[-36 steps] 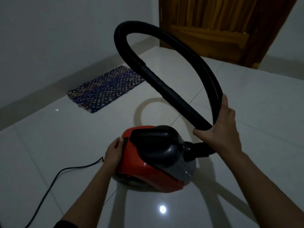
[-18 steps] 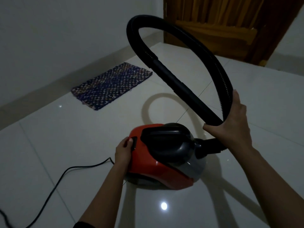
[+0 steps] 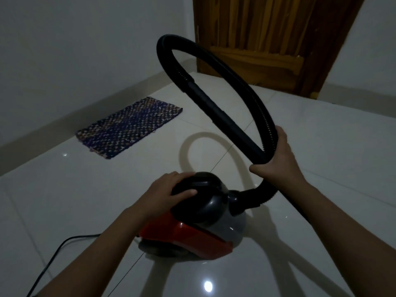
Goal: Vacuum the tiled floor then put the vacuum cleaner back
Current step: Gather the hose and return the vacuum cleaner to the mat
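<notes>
- Head view, change: left hand (image 3: 165, 192) off the red rear of the vacuum cleaner (image 3: 192, 234), now up on its black handle (image 3: 203, 184)
- Suggests a lift or carry next, probably for putting it back
- Left fingers (image 3: 179, 176) curved over the handle, thumb on its near side, clasping it
- Right hand (image 3: 278, 161) clamped round both strands of the looped hose (image 3: 227, 76), right of the body
- Cleaner on the tiled floor (image 3: 334, 146), near centre; cord (image 3: 56, 252) trailing near left

Home rm w/ glossy tiled floor (image 3: 321, 146), woven mat (image 3: 128, 127), wooden door (image 3: 267, 39).
</notes>
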`<action>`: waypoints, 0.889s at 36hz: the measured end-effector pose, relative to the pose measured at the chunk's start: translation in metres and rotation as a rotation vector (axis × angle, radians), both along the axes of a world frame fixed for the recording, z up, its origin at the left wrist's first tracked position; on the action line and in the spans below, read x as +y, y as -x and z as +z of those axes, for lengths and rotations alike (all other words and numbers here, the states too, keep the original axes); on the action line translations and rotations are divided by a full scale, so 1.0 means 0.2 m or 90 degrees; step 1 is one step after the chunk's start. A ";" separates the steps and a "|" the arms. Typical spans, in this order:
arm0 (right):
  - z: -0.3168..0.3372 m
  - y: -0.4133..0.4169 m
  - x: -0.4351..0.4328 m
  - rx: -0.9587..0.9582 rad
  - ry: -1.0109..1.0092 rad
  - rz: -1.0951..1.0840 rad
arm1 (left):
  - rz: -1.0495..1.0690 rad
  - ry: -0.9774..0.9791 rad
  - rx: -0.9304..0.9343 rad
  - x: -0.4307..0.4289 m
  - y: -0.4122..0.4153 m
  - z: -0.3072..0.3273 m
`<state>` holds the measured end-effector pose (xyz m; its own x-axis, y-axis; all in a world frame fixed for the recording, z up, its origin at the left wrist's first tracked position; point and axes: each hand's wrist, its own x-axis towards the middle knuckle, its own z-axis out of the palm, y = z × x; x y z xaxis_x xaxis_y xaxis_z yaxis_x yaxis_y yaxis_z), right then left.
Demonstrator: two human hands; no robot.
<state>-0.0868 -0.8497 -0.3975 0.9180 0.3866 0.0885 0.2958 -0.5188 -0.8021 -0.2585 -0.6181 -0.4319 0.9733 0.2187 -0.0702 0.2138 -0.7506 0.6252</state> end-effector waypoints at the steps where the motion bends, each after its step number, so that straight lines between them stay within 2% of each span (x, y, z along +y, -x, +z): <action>1: 0.00 -0.02 0.00 0.010 -0.008 0.008 | -0.010 -0.021 0.005 0.01 -0.01 0.00; 5: 0.02 -0.07 -0.01 0.058 -0.016 0.037 | 0.053 0.098 -0.043 -0.05 0.00 0.04; 9: 0.20 -0.12 0.00 0.091 -0.026 0.051 | 0.134 0.178 -0.066 -0.16 0.04 0.16; 13: 0.56 -0.22 0.05 0.086 -0.089 0.068 | 0.211 0.283 -0.044 -0.20 0.02 0.48; 18: 1.16 -0.39 0.22 0.096 -0.157 0.071 | 0.304 0.338 -0.037 -0.18 -0.10 1.00; 25: 1.92 -0.73 0.78 0.080 -0.240 0.073 | 0.423 0.378 -0.118 0.17 -0.37 1.66; 32: 2.23 -1.07 1.58 0.052 -0.325 0.162 | 0.499 0.397 -0.185 0.80 -0.65 2.00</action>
